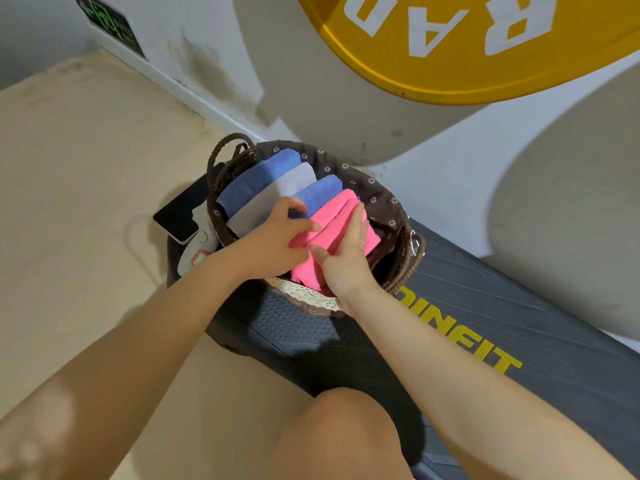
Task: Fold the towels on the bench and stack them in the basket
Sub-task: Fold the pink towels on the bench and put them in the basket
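A brown wicker basket (384, 202) with a flowered lining stands on the dark bench (485, 306). Side by side inside it lie folded towels: a blue one (263, 174), a grey one (277, 199), another blue one (318, 194) and a pink one (337, 220) nearest the right rim. My left hand (273, 240) grips the pink towel's left edge, fingers curled over it. With its fingers straight, my right hand (343, 258) lies flat on top of the pink towel and presses it down.
A black tablet (180, 213) and a white device (197, 251) lie on the bench left of the basket. The wall behind carries a big yellow lettered disc (450, 46). Beige floor (86, 202) spreads to the left. My bare knee (339, 434) is at the bottom.
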Motion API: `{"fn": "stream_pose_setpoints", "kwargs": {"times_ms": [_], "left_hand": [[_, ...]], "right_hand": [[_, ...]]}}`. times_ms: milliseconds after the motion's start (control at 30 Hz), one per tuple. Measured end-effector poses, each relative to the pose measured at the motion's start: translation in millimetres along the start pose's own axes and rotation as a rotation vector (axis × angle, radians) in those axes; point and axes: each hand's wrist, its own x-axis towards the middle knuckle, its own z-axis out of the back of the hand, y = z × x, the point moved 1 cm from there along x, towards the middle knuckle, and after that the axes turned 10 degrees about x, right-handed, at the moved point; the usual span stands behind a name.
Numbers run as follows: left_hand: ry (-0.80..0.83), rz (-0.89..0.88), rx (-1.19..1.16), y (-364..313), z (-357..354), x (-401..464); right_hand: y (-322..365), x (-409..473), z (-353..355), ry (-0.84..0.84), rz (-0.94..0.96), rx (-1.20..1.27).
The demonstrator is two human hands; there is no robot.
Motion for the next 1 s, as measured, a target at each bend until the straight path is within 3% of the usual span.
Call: {"fn": "stream_pose_setpoints", "kwargs": {"times_ms": [100, 233, 333, 467, 667, 833, 1000], "left_hand": [[-0.155, 0.017, -0.067, -1.2, 4.0, 3.0], [-0.081, 0.118, 0.078, -9.2, 3.6, 13.6], [-0.002, 0.182, 0.273, -16.1, 5.4, 23.8], [0.041, 0.179, 0.215, -14.7, 7.3, 27.5], [-0.16, 0.212, 0.02, -11.6, 5.9, 18.9], [-0.293, 0.26, -0.041, -10.4, -6.9, 14.3], [-0.367, 0.107, 0.187, -23.0, -10.1, 11.6]], "right_hand": [[2.2, -0.2, 3.7, -0.022, -0.01, -0.195], [2.0, -8.3, 4.5, -0.012, -0.001, -0.372], [-0.3, -9.4, 9.2, -0.001, -0.044, -0.359], [1.4, -7.1, 11.5, 0.038, -0.099, -0.324], [-0.6, -2.1, 13.7, 0.046, -0.091, -0.261], [-3.3, 3.3, 9.7, 0.115, -0.147, -0.409], [0.9, 8.1, 12.8, 0.138, -0.204, -0.486]]}}
